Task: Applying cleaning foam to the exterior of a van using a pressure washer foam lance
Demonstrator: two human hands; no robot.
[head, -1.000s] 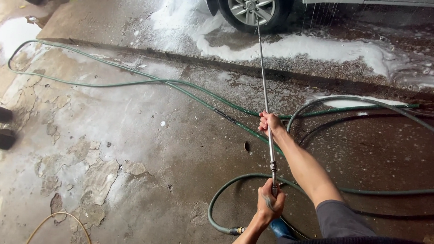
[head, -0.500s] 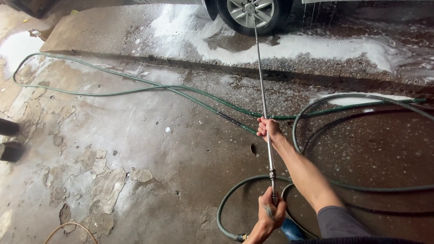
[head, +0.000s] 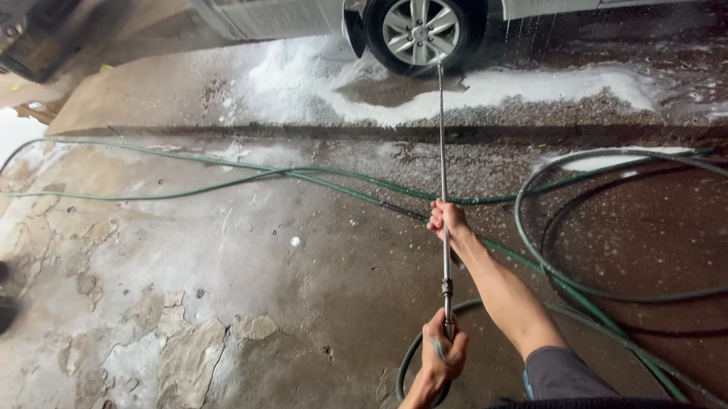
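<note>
Currently: my left hand (head: pixel 443 353) is wrapped around the spray lance (head: pixel 443 185) at its rear end, my right hand (head: pixel 448 220) is gripping mid-shaft, and the tip is far ahead at the car wheel (head: pixel 420 28). Risks: hoses (head: pixel 543 247) looping beside my hands may snag or trip; wet, foamy concrete (head: pixel 221 258) may cause slips.

No packages, labels, signs or screens in view anywhere on the wet concrete floor, from the foam by the far edge to the cracked patch at the near left corner.
</note>
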